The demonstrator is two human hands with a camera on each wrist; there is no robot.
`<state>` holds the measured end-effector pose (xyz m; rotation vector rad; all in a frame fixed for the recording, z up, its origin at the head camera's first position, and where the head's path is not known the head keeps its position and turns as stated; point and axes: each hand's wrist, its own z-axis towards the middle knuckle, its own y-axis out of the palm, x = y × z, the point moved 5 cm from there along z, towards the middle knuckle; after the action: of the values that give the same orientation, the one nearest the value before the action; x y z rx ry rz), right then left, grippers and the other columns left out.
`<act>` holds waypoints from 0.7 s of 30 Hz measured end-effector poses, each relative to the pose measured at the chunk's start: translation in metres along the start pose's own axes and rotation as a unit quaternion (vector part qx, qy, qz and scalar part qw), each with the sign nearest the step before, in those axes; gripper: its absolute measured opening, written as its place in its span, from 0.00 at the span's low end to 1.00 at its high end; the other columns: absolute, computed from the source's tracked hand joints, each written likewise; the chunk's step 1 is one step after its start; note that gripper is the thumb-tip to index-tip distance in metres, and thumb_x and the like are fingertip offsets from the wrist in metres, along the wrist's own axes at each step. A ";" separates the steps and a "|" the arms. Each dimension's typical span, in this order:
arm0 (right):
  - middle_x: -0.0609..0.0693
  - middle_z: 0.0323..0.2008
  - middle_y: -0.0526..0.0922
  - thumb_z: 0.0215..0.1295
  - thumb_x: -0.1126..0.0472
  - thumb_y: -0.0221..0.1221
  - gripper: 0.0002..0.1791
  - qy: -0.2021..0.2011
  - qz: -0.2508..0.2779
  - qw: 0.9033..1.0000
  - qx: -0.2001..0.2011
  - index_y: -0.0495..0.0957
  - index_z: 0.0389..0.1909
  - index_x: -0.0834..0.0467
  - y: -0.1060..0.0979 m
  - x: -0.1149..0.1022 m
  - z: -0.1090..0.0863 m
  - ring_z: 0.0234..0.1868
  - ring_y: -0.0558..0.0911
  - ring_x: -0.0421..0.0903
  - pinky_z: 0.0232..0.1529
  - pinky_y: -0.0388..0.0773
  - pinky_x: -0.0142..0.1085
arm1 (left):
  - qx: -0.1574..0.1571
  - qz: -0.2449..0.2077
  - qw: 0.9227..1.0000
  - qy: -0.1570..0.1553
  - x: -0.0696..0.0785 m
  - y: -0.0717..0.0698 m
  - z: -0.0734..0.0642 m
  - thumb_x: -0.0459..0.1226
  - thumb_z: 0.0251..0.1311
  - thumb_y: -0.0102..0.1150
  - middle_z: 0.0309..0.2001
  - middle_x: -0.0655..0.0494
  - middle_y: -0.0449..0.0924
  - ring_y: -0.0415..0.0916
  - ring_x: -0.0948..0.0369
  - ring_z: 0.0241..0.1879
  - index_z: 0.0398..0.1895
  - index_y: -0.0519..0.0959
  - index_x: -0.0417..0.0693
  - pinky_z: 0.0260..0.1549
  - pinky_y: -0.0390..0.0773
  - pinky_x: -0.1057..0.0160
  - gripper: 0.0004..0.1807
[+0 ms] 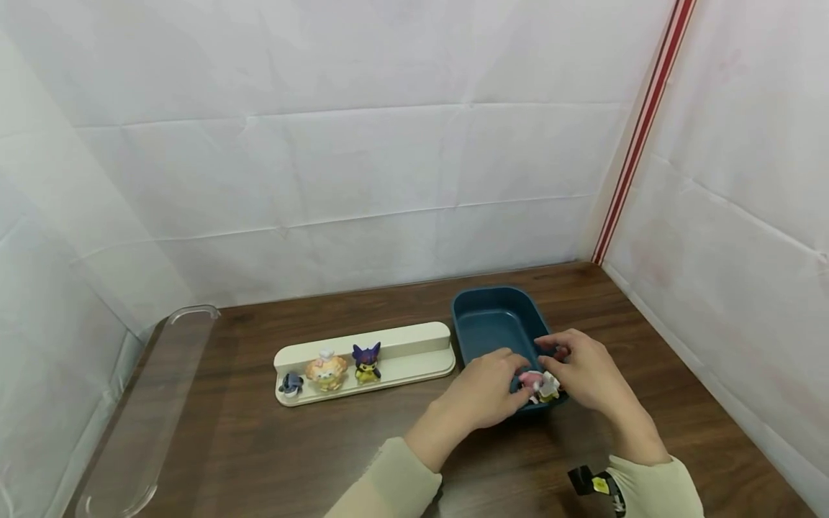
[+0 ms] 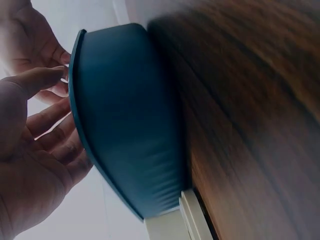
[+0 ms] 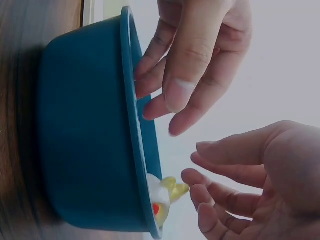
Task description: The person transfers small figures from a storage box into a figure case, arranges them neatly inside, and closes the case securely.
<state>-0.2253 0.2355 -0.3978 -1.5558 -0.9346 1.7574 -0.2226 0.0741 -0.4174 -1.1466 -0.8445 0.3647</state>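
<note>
My left hand [image 1: 486, 388] reaches over the near left rim of a dark blue bin [image 1: 497, 320], its fingertips inside. A pink figurine [image 1: 531, 380] lies beside those fingertips in the near end of the bin. My right hand [image 1: 586, 370] hovers over the bin's right rim with bent, spread fingers, facing the left hand. Below its fingertips, a white and yellow figurine [image 3: 159, 197] with a red spot pokes above the rim. In the right wrist view, no object shows between the right hand's fingers [image 3: 232, 195].
Left of the bin stands a cream stepped display base [image 1: 414, 360]. On it are a small blue-grey figurine [image 1: 291, 384], a peach fluffy one [image 1: 327, 371] and a purple-eared yellow one [image 1: 367, 362]. A clear cover [image 1: 152, 410] lies at the table's left edge.
</note>
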 end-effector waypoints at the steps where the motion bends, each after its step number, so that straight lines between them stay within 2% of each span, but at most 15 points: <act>1: 0.59 0.48 0.82 0.72 0.60 0.62 0.17 0.005 0.002 1.000 -0.004 0.83 0.58 0.59 0.000 0.002 -0.001 0.34 0.81 0.45 0.31 0.76 0.37 | -0.003 0.001 1.000 0.000 0.001 0.002 0.001 0.48 0.72 0.62 0.53 0.57 0.84 0.83 0.65 0.47 0.62 0.81 0.49 0.46 0.83 0.69 0.21; 3: 0.59 0.48 0.82 0.72 0.60 0.62 0.17 0.013 0.003 1.000 -0.007 0.83 0.59 0.60 -0.001 0.005 -0.001 0.35 0.81 0.45 0.32 0.77 0.37 | -0.007 0.008 1.000 -0.001 0.004 0.005 0.004 0.48 0.71 0.62 0.52 0.58 0.83 0.82 0.66 0.46 0.62 0.81 0.50 0.45 0.82 0.69 0.21; 8: 0.61 0.52 0.82 0.72 0.60 0.61 0.18 0.025 -0.003 1.000 -0.009 0.83 0.59 0.61 -0.002 0.012 -0.004 0.46 0.81 0.52 0.38 0.80 0.41 | -0.008 0.023 1.000 -0.003 0.010 0.013 0.011 0.49 0.71 0.62 0.50 0.59 0.84 0.80 0.67 0.44 0.60 0.82 0.50 0.43 0.82 0.69 0.20; 11: 0.63 0.54 0.82 0.73 0.60 0.61 0.18 0.035 -0.003 0.999 -0.017 0.83 0.59 0.61 -0.001 0.017 -0.005 0.49 0.81 0.55 0.41 0.81 0.45 | -0.017 0.017 1.000 -0.018 0.013 0.019 0.014 0.49 0.70 0.63 0.51 0.59 0.84 0.81 0.67 0.45 0.60 0.81 0.50 0.44 0.82 0.68 0.21; 14: 0.64 0.55 0.82 0.73 0.59 0.60 0.18 0.043 -0.001 0.999 -0.025 0.83 0.60 0.61 0.001 0.021 -0.004 0.50 0.81 0.55 0.44 0.81 0.48 | -0.028 0.009 0.999 -0.038 0.014 0.024 0.017 0.50 0.70 0.63 0.50 0.59 0.83 0.80 0.68 0.42 0.59 0.81 0.51 0.41 0.82 0.68 0.21; 18: 0.63 0.54 0.84 0.75 0.59 0.59 0.17 0.049 0.008 0.998 -0.035 0.83 0.59 0.61 0.003 0.025 -0.002 0.49 0.83 0.54 0.41 0.82 0.45 | -0.035 0.007 0.998 -0.058 0.015 0.029 0.021 0.52 0.70 0.62 0.49 0.60 0.83 0.78 0.68 0.40 0.59 0.81 0.51 0.39 0.81 0.68 0.21; 21: 0.62 0.52 0.86 0.76 0.58 0.58 0.16 0.050 0.015 0.998 -0.044 0.83 0.58 0.61 0.005 0.027 -0.002 0.48 0.84 0.53 0.38 0.81 0.43 | -0.034 0.003 0.997 -0.065 0.015 0.031 0.023 0.52 0.71 0.61 0.50 0.59 0.83 0.78 0.67 0.42 0.61 0.81 0.51 0.42 0.82 0.66 0.23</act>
<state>-0.2270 0.2547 -0.4168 -1.7051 -0.9540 1.6625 -0.2249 0.1112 -0.4361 -1.1990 -0.9737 0.4208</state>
